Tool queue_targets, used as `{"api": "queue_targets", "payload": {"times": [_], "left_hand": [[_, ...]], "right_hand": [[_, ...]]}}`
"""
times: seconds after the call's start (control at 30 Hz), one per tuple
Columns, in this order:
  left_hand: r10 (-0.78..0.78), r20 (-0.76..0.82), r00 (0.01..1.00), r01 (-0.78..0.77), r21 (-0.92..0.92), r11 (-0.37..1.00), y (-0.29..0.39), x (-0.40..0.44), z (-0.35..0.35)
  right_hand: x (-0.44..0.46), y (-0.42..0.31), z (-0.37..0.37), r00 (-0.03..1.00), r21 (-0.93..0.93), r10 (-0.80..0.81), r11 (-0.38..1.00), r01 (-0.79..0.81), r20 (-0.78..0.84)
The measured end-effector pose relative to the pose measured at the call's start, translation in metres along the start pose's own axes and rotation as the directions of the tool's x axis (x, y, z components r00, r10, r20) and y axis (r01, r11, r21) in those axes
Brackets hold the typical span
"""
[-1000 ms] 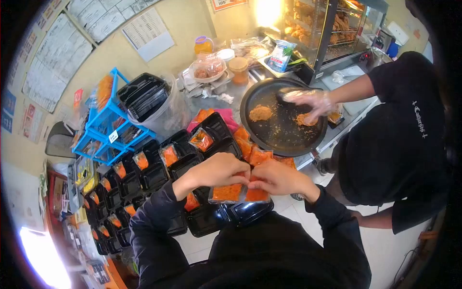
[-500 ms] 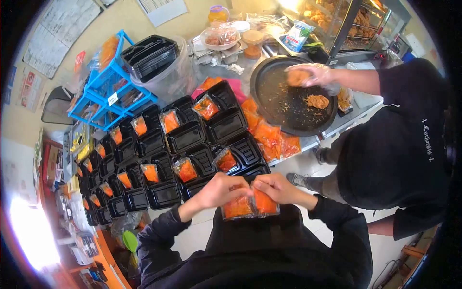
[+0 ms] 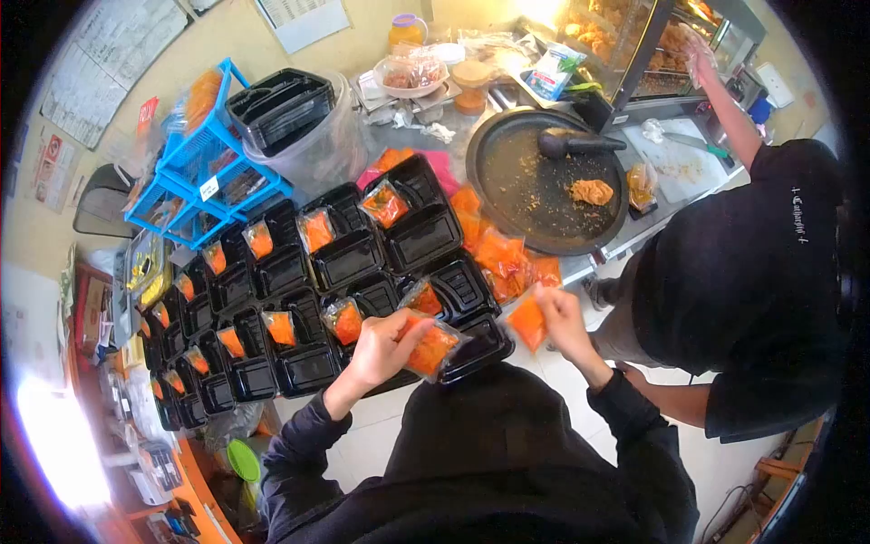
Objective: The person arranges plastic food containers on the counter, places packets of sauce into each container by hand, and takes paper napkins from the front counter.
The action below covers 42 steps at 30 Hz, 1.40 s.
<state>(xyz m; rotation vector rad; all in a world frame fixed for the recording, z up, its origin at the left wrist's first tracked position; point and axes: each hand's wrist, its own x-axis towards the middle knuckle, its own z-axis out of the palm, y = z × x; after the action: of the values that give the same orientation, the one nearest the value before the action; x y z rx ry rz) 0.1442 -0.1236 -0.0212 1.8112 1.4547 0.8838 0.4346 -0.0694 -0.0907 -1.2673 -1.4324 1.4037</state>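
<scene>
My left hand (image 3: 382, 349) pinches a clear sachet of red-orange sauce (image 3: 432, 348) over the near edge of the black trays. In my right hand (image 3: 567, 326) a second orange sauce sachet (image 3: 526, 321) hangs by its upper side, apart from the first. Rows of black compartment trays (image 3: 423, 238) cover the counter ahead, many with one sauce sachet in a smaller compartment, like the sachet (image 3: 385, 205) at the far right. Beyond my right hand lies a loose pile of orange sachets (image 3: 500, 255), partly on pink plastic.
A large round stone mortar (image 3: 507, 213) holds a pestle (image 3: 580, 143) and a piece of fried food (image 3: 591, 192). To the right stands a co-worker (image 3: 734, 281), one gloved hand at the food cabinet (image 3: 634, 54). A knife (image 3: 696, 143) lies on a white board. Blue baskets (image 3: 204, 163) stand left.
My hands have moved apart, each with one sachet; before, they held both together. The co-worker's hand has left the mortar for the cabinet, and one fried piece is gone, showing a pestle.
</scene>
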Motion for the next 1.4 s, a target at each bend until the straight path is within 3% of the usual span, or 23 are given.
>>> {"api": "queue_targets", "payload": {"times": [0.03, 0.1, 0.17, 0.23, 0.27, 0.3, 0.37, 0.4, 0.5, 0.57, 0.63, 0.67, 0.7, 0.8, 0.9, 1.03, 1.07, 1.17, 1.23, 1.3, 1.37, 1.4], "left_hand": [[-0.002, -0.058, 0.998, 0.003, 0.025, 1.0, -0.003, 0.002, 0.003], [0.016, -0.152, 0.988, -0.004, 0.08, 0.997, -0.006, 0.013, 0.015], [-0.138, -0.203, 0.969, 0.143, 0.012, 0.99, -0.009, 0.025, 0.043], [-0.119, -0.167, 0.979, 0.098, -0.131, 0.987, -0.008, 0.041, 0.069], [-0.119, -0.149, 0.982, 0.082, -0.232, 0.969, -0.005, 0.048, 0.08], [-0.049, -0.15, 0.987, -0.004, -0.33, 0.944, 0.001, 0.059, 0.085], [-0.116, 0.073, 0.991, 0.135, -0.394, 0.909, 0.01, 0.077, 0.076], [-0.028, 0.128, 0.991, 0.072, -0.354, 0.933, 0.0, 0.088, 0.075], [0.005, 0.258, 0.966, 0.084, -0.335, 0.939, -0.022, 0.14, 0.041], [0.079, 0.106, 0.991, -0.045, -0.294, 0.955, -0.048, 0.201, 0.005], [0.051, 0.015, 0.999, -0.052, 0.037, 0.998, -0.115, 0.276, -0.027], [-0.001, 0.063, 0.998, -0.013, 0.234, 0.972, -0.137, 0.306, -0.043], [-0.061, 0.099, 0.993, 0.014, 0.423, 0.906, -0.161, 0.331, -0.055], [-0.183, 0.415, 0.891, -0.163, 0.669, 0.725, -0.268, 0.391, -0.05], [-0.323, 0.406, 0.855, -0.125, 0.766, 0.63, -0.284, 0.395, -0.031], [-0.245, 0.526, 0.814, -0.159, 0.608, 0.778, -0.29, 0.414, -0.041], [-0.092, 0.545, 0.833, -0.24, 0.507, 0.828, -0.293, 0.413, -0.048], [-0.132, 0.525, 0.841, -0.202, 0.531, 0.823, -0.271, 0.419, -0.061], [-0.015, 0.369, 0.929, -0.184, 0.497, 0.848, -0.264, 0.415, -0.067], [0.104, 0.195, 0.975, -0.18, 0.427, 0.886, -0.25, 0.408, -0.074], [0.211, 0.008, 0.977, -0.202, 0.323, 0.925, -0.221, 0.399, -0.074], [0.308, -0.016, 0.951, -0.281, 0.362, 0.889, -0.204, 0.393, -0.074]], "right_hand": [[0.002, -0.005, 0.0, 0.996, 0.112, 0.021, 0.994, -0.011, -0.09], [-0.007, -0.028, 0.008, 0.981, 0.427, 0.192, 0.891, -0.157, -0.039], [-0.016, -0.044, 0.037, 0.958, 0.747, 0.287, 0.63, -0.211, 0.029], [-0.007, -0.004, 0.067, 0.98, 0.577, 0.082, 0.816, 0.039, -0.183], [-0.002, 0.008, 0.072, 0.954, 0.198, -0.068, 0.971, 0.13, -0.292], [0.002, 0.006, 0.078, 0.935, 0.339, -0.014, 0.93, 0.143, -0.355], [0.017, -0.004, 0.087, 0.889, 0.59, 0.115, 0.784, 0.193, -0.444], [0.023, -0.007, 0.083, 0.897, 0.593, 0.102, 0.781, 0.196, -0.43], [0.044, -0.005, 0.068, 0.891, 0.649, 0.185, 0.746, 0.148, -0.415], [0.053, -0.005, 0.055, 0.878, 0.742, 0.288, 0.662, 0.105, -0.382], [0.059, -0.003, 0.044, 0.85, 0.806, 0.357, 0.578, 0.126, -0.388], [0.061, 0.012, 0.038, 0.855, 0.811, 0.353, 0.572, 0.125, -0.38], [0.061, 0.015, 0.035, 0.864, 0.8, 0.333, 0.587, 0.125, -0.379], [0.054, 0.007, 0.031, 0.848, 0.777, 0.353, 0.62, 0.105, -0.396], [0.054, 0.004, 0.037, 0.789, 0.637, 0.302, 0.757, 0.143, -0.536], [0.058, 0.032, 0.032, 0.829, 0.505, 0.259, 0.862, 0.032, -0.496], [0.059, 0.036, 0.033, 0.827, 0.48, 0.226, 0.875, 0.059, -0.514], [0.083, 0.015, 0.045, 0.83, 0.361, 0.067, 0.917, 0.168, -0.554], [0.117, 0.001, 0.047, 0.831, 0.227, -0.115, 0.934, 0.278, -0.544], [0.162, -0.027, 0.046, 0.861, 0.011, -0.234, 0.964, 0.267, -0.453], [0.214, -0.043, 0.056, 0.861, -0.166, -0.29, 0.956, 0.242, -0.418], [0.244, -0.042, 0.061, 0.905, -0.222, -0.257, 0.957, 0.189, -0.337]]}}
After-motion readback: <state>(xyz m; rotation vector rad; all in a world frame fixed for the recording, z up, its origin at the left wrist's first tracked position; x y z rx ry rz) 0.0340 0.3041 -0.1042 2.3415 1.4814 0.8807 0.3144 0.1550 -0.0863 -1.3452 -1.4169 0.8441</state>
